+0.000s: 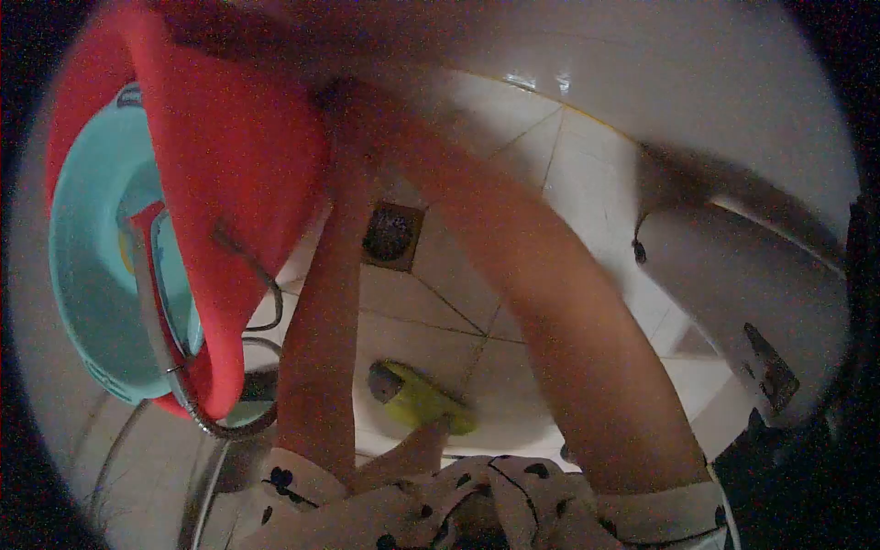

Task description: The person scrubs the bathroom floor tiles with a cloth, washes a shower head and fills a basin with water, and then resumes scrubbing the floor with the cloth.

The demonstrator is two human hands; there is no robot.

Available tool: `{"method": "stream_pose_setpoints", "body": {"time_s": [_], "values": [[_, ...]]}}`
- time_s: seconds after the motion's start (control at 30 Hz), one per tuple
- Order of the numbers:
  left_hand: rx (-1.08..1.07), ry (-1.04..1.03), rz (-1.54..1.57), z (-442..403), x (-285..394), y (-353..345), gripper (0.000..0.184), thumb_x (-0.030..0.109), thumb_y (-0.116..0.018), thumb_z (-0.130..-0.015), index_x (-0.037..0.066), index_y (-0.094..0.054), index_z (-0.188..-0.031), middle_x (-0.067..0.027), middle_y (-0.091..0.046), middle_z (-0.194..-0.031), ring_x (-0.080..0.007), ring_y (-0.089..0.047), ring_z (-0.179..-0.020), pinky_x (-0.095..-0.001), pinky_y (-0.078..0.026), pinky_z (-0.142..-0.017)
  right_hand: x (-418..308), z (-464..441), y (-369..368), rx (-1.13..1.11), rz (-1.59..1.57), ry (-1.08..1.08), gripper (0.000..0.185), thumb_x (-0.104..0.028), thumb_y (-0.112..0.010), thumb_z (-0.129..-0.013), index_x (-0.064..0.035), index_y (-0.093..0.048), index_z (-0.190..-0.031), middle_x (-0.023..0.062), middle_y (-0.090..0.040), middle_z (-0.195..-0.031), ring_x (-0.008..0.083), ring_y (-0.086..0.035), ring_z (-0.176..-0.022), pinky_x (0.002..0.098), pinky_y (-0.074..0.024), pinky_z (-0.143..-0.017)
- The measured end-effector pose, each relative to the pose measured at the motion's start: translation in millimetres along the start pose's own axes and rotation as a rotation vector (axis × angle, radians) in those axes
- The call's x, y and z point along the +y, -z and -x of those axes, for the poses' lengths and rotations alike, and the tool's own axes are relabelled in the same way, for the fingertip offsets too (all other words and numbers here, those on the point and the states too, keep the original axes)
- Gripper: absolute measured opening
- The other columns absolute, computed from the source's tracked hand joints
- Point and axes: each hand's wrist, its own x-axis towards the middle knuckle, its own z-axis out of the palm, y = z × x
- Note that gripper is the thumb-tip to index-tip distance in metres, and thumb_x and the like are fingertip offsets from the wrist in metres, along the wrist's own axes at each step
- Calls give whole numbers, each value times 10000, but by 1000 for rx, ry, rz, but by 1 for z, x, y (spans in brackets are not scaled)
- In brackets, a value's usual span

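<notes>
My left hand [343, 108] and my right hand [378, 128] come together at the upper middle, beside a large red thing [234, 137]. It is smooth and broad; whether cloth or plastic, I cannot tell. Deep shadow and blur hide the fingers of both hands, so their grip does not show. The red thing reaches across the front of a teal basin [92, 275], and more red shows behind the basin's far rim. A ribbed metal hose [151, 312] curves over the basin and down toward the floor.
Below my forearms, a square floor drain [392, 236] lies in pale tiles [412, 316]. A foot [426, 447] wears a yellow-green slipper [417, 401]. At right stands a pale rounded object [742, 284] with a dark label. A pale curved surface [697, 82] borders the floor at upper right.
</notes>
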Motion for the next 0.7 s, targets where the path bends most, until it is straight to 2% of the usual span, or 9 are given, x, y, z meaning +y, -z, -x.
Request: {"method": "stream_pose_setpoints", "body": {"time_s": [0.2, 0.27, 0.3, 0.4, 0.47, 0.53, 0.57, 0.63, 0.7], "values": [[-30, -31, -290, 61, 11, -16, 474, 205, -383, -885, -11, -310, -1300, -197, -373, -1300, -322, -357, -1207, -396, -276, -1022, -1, 60, 8, 44, -30, -20, 349, -176, -369, -868, -5, -481, -1151, 210, -487, -1171, 351, -458, -1088, 404, -374, -940], [-106, -45, -392, 77, 20, -26, 481, 204, -390, -881, -13, -305, -1302, -199, -369, -1302, -326, -355, -1208, -400, -272, -1025, 5, 80, 12, 75, -38, -45, 346, -178, -372, -867, -4, -487, -1143, 211, -494, -1161, 352, -467, -1077, 407, -379, -933], [-169, -45, -459, 82, 26, -31, 485, 204, -393, -879, -14, -303, -1303, -201, -368, -1303, -327, -354, -1208, -402, -269, -1027, 7, 90, 17, 91, -40, -59, 344, -179, -374, -866, -4, -490, -1139, 211, -497, -1157, 353, -472, -1071, 409, -382, -929], [-544, -32, -745, 84, 54, -44, 498, 204, -404, -874, -18, -295, -1306, -205, -363, -1306, -333, -351, -1210, -407, -263, -1031, 22, 117, 31, 151, -35, -112, 340, -181, -378, -865, -2, -498, -1128, 213, -507, -1143, 355, -485, -1055, 413, -390, -919], [-709, -52, -821, 67, 77, -55, 506, 204, -411, -870, -20, -290, -1308, -208, -359, -1308, -336, -349, -1211, -410, -258, -1034, 35, 131, 42, 209, -24, -149, 337, -183, -381, -863, -1, -504, -1120, 214, -513, -1133, 356, -494, -1044, 416, -396, -913], [-609, -121, -600, 47, 92, -59, 512, 188, -427, -856, -36, -296, -1298, -222, -366, -1295, -348, -354, -1204, -415, -267, -1031, 42, 134, 48, 272, -35, -172, 335, -185, -384, -862, 0, -510, -1112, 216, -520, -1124, 357, -503, -1033, 419, -401, -906], [-363, -211, -307, 42, 70, -73, 511, 182, -432, -851, -44, -301, -1291, -229, -372, -1287, -351, -360, -1198, -413, -273, -1027, 45, 129, 49, 309, -89, -193, 334, -186, -385, -862, 0, -513, -1108, 216, -523, -1119, 358, -507, -1028, 420, -404, -902], [-90, -387, -74, 34, 68, -64, 506, 174, -450, -840, -52, -319, -1273, -242, -389, -1263, -353, -378, -1182, -407, -292, -1016, 42, 107, 52, 377, -287, -257, 325, -183, -393, -857, 4, -525, -1088, 219, -536, -1097, 357, -521, -1008, 425, -416, -886], [-41, -491, -204, 21, 56, -40, 495, 171, -473, -828, -51, -342, -1251, -249, -409, -1236, -352, -400, -1162, -398, -312, -1001, 27, 82, 52, 215, -201, -198, 320, -175, -397, -851, 7, -530, -1079, 218, -538, -1091, 356, -522, -1006, 427, -411, -890]]}}
